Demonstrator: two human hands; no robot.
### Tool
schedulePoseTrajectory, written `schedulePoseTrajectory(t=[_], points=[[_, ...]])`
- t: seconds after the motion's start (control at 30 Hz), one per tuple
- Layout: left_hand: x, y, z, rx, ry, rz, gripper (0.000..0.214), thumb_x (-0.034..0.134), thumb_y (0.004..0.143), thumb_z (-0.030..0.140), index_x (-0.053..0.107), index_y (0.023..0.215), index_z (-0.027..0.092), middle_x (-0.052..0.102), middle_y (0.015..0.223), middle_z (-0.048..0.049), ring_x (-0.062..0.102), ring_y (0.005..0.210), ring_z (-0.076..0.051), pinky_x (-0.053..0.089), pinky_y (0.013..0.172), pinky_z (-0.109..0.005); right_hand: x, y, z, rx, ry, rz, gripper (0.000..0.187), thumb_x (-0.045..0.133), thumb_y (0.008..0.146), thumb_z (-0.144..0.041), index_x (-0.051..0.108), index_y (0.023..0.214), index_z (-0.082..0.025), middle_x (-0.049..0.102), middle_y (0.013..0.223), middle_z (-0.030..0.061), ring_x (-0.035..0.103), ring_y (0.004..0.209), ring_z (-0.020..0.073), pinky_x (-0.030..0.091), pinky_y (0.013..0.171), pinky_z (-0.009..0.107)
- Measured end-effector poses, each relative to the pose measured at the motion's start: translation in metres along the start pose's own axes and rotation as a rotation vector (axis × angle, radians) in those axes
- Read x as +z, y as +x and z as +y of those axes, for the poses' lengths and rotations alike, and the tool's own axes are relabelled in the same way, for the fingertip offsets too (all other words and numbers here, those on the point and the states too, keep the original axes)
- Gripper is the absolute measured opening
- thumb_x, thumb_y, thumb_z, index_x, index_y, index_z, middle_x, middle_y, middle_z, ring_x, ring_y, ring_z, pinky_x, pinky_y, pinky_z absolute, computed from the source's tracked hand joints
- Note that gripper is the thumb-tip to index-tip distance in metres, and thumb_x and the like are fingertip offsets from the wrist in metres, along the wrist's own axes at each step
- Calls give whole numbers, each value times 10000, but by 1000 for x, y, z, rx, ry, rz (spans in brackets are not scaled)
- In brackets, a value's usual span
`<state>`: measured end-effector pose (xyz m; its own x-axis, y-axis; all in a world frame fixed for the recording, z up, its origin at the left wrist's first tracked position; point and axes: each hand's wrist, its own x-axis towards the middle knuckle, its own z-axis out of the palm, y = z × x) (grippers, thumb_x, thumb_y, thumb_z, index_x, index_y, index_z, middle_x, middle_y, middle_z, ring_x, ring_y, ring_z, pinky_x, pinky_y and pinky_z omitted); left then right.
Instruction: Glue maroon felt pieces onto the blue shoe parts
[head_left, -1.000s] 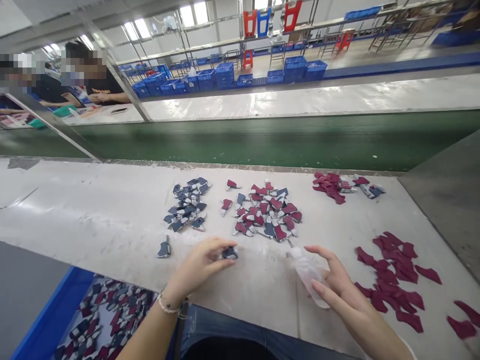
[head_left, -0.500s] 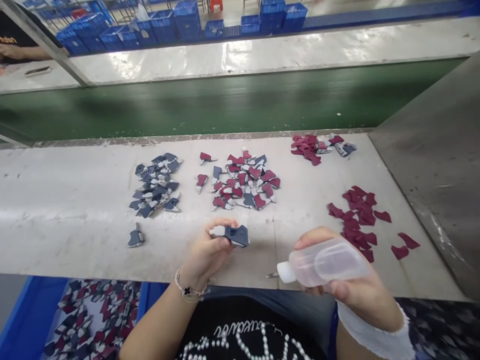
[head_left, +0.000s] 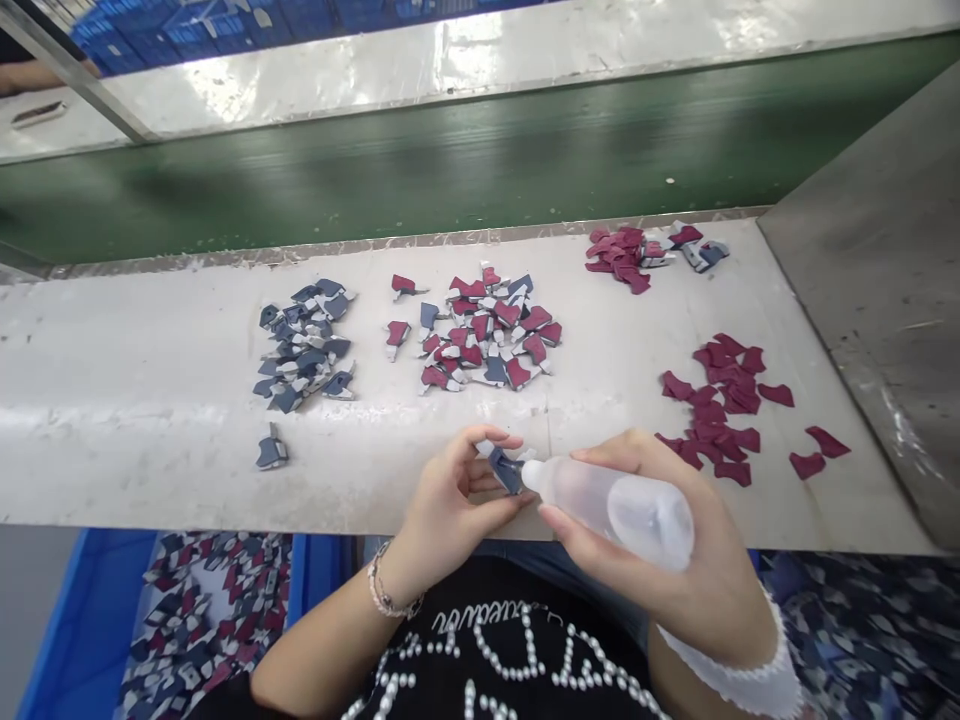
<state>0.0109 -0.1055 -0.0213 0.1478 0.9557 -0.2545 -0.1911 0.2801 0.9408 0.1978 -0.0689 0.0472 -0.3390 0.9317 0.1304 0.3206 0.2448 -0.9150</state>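
Between the fingers and thumb of my left hand [head_left: 457,490] is a small dark blue and light grey plastic part [head_left: 505,470]. My right hand [head_left: 660,540] is wrapped round a translucent squeeze bottle [head_left: 619,508], tilted so its nozzle points left. The nozzle tip meets the blue face of the part, or sits just beside it; I cannot tell which. Beyond my hands lies a pile of maroon, blue and grey parts [head_left: 487,330]. Loose maroon pieces [head_left: 720,400] are spread to the right of it.
At left are a pile of blue and grey parts [head_left: 304,345] and a single part [head_left: 271,448]. More maroon pieces [head_left: 619,255] lie at the back right. A metal panel [head_left: 870,290] borders the right side. Below the table edge stands a blue bin [head_left: 71,620] of parts.
The squeeze bottle has moved left and up to the part in my left hand. My left hand has shifted right and turned the part. The camera view has tipped down.
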Motion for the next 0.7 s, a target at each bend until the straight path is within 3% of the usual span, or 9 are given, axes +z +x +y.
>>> schedulePoseTrajectory(t=[0.3,0.7], points=[[0,-6,11,84,202,-17,446,758,802,125,565,1186,246,668,1245,-88,709,996,-204,607,826,-292,2,-1,-5,-51,-39,-51,156,725,813,-261,573,836,-238,601,659,-64,592,511,117,473,454,223],[0,-8,14,134,262,4,448,772,781,111,576,1153,264,692,1168,-45,689,904,-162,585,765,-249,5,-6,-9,-71,-35,-38,163,718,831,-237,558,865,-240,581,663,-75,571,511,97,470,455,205]])
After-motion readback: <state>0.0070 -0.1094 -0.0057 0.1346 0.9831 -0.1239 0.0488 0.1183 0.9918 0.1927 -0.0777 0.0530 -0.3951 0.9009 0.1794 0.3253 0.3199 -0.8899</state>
